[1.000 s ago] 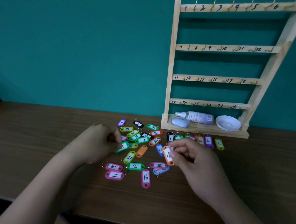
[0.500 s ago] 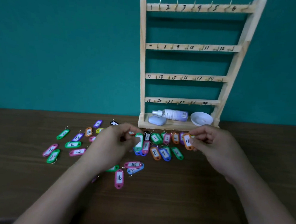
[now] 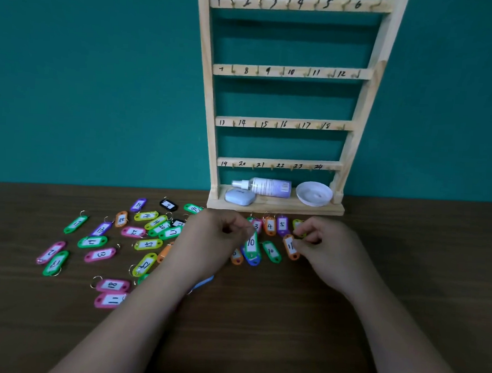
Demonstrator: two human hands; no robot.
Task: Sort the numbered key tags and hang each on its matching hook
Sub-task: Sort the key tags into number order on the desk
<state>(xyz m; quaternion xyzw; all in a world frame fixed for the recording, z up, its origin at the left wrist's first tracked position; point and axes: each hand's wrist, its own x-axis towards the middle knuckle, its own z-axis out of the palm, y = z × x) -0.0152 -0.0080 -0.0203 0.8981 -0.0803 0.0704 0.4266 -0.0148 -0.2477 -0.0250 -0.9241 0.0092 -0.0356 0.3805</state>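
The table (image 3: pixel 407 254) runs under both your forearms, and the wooden rack (image 3: pixel 210 97) stands upright just beyond your fingertips, its four numbered rails rising well above them. All the hooks in view are bare, so I judge the hanging has not begun. On the rack's base ledge, just past your fingers, lie a spray bottle (image 3: pixel 268 186) and a white dish (image 3: pixel 313 193).

Your left hand (image 3: pixel 209 241) has its fingers curled in, and its fingertips pinch the top end of the green tag (image 3: pixel 251 243) marked 10, which hangs below them over the tags on the table. Your right hand (image 3: pixel 330 249) is also curled, and its fingertips pinch the orange tag (image 3: pixel 290 246) marked 11 on the side facing your other hand. The two tags sit between your hands, near each other but apart.

The loose tags (image 3: pixel 99 253) lie scattered out past your left knuckles. A short row marked 3, 4 and 5 lies just beyond your fingertips.

These tags look like light, stiff plastic with a smooth shell and should not break easily, but they will swing from a thin wire ring. Hold the body near the ring end, so that the ring stands free above your fingertips. Both numbers belong on the second rail (image 3: pixel 292 71), high above your fingers. The hooks are small, so bring each ring on slowly.
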